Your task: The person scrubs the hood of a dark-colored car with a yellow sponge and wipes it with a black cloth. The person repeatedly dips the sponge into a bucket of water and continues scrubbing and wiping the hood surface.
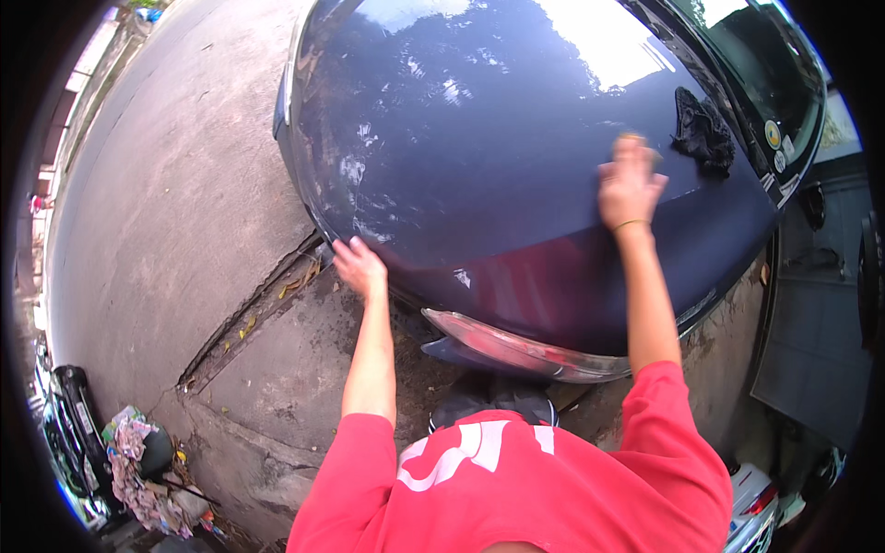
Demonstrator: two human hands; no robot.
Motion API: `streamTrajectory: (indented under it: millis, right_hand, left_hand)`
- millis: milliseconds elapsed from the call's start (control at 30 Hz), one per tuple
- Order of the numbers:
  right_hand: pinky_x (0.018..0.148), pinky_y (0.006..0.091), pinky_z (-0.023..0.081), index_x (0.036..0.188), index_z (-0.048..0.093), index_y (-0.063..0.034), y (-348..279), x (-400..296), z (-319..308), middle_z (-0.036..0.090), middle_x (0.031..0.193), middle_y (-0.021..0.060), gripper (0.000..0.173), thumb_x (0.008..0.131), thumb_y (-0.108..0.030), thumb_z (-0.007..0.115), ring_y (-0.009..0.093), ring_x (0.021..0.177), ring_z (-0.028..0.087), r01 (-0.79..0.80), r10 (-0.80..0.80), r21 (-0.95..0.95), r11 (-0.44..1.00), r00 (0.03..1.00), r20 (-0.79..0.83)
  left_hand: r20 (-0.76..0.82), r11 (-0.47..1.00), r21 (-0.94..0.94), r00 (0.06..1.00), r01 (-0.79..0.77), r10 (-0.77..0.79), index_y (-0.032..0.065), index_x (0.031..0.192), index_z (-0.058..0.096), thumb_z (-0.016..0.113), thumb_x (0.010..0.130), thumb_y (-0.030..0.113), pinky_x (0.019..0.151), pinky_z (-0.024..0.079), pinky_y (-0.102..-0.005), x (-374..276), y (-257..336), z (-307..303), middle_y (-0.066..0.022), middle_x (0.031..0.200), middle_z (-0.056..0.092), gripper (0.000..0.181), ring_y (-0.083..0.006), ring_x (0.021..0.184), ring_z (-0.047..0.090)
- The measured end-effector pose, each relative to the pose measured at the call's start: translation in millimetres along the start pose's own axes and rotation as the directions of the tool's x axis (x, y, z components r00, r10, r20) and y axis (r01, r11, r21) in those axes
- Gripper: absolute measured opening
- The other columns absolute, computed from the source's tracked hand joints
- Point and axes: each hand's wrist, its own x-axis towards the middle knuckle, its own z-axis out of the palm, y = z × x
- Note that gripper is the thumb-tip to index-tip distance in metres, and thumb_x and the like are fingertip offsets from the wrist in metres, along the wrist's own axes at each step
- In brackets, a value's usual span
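Before me spreads the dark blue hood [456, 186] of a car, glossy with reflections of sky and trees. My right hand [630, 186] presses on the hood, blurred by motion, with a small yellowish pad [655, 157] mostly hidden under its fingers. Pale scuffs mark the paint toward the left front. At the hood's front edge my left hand [361, 268] rests with fingers apart and nothing in it. A crumpled black cloth [702, 131] lies on the hood beyond my right hand, near the windshield [767, 76]. Below the hood edge sits a headlight [518, 349].
A narrow drain gap [235, 339] with fallen leaves crosses the concrete ground [187, 173]. Piled rubbish [142, 470] lies at lower left beside a black car bumper [77, 415]. Grey metal panels [819, 304] stand at right; part of a white vehicle [750, 491] shows lower right.
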Motion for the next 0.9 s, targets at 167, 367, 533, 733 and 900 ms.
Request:
streamTrajectory:
  millis: [167, 367, 533, 733, 900]
  right_hand:
    - [0.119, 0.0688, 0.016, 0.161, 0.030, -0.0091, 21.5, -15.3, 28.6, 0.022, 0.170, 0.0119, 0.068, 0.104, -0.042, 0.047, 0.030, 0.157, 0.022, 0.031, -0.029, 0.023, 0.999, 0.996, -0.080]
    - [0.120, 0.0686, 0.010, 0.162, 0.027, -0.0104, 1.3, 18.4, 0.3, 0.022, 0.171, 0.0099, 0.074, 0.099, -0.042, 0.052, 0.028, 0.158, 0.019, 0.309, -0.313, 0.119, 0.943, 0.949, 0.017]
    - [0.117, 0.0727, 0.017, 0.163, 0.024, -0.0119, 46.7, 153.7, 52.9, 0.019, 0.172, 0.0075, 0.069, 0.108, -0.054, 0.030, 0.028, 0.158, 0.017, -0.131, 0.126, -0.075, 0.989, 0.990, -0.070]
    - [0.123, 0.0652, 0.012, 0.156, 0.041, -0.0046, -287.9, -35.5, 22.8, 0.035, 0.165, 0.0120, 0.067, 0.097, -0.035, 0.048, 0.033, 0.155, 0.024, 0.720, -0.755, 0.267, 0.641, 0.654, 0.052]
    - [0.124, 0.0636, 0.011, 0.153, 0.044, -0.0078, -234.5, 24.8, -6.2, 0.040, 0.161, 0.0135, 0.071, 0.092, -0.041, 0.058, 0.030, 0.155, 0.026, 0.680, -0.800, 0.482, 0.552, 0.595, 0.078]
  left_hand:
    - [-0.039, 0.896, 0.242, 0.919, -0.371, 0.391, 0.0254, 0.164, 0.024, 0.042, 0.104, 0.057, 0.119, 0.014, -0.0690, -70.9, 167.1, 31.4, -0.0218, 0.170, 0.012, 0.070, -0.0468, 0.155, 0.012]
    - [0.201, 0.525, -0.076, 0.503, -0.848, 0.841, 0.0304, 0.155, 0.044, 0.058, 0.097, 0.051, 0.122, 0.015, -0.0635, -98.8, 247.0, 30.6, -0.0175, 0.169, 0.023, 0.063, -0.0396, 0.156, 0.019]
    - [-0.091, 0.993, 0.081, 0.992, -0.084, 0.091, 0.0182, 0.159, 0.036, 0.037, 0.105, 0.054, 0.121, 0.022, -0.0581, 36.0, 98.8, 24.6, -0.0248, 0.163, 0.029, 0.064, -0.0444, 0.149, 0.029]
    - [-0.097, 0.995, -0.083, 0.994, -0.054, 0.046, 0.0202, 0.159, 0.037, 0.037, 0.105, 0.057, 0.125, 0.019, -0.0481, 60.7, 54.9, 34.5, -0.0236, 0.164, 0.030, 0.065, -0.0419, 0.152, 0.027]
    - [-0.185, 0.994, -0.105, 0.983, -0.034, 0.014, 0.0162, 0.155, 0.045, 0.041, 0.106, 0.050, 0.122, 0.025, -0.0472, 54.2, 38.3, 25.4, -0.0212, 0.161, 0.037, 0.060, -0.0400, 0.149, 0.032]
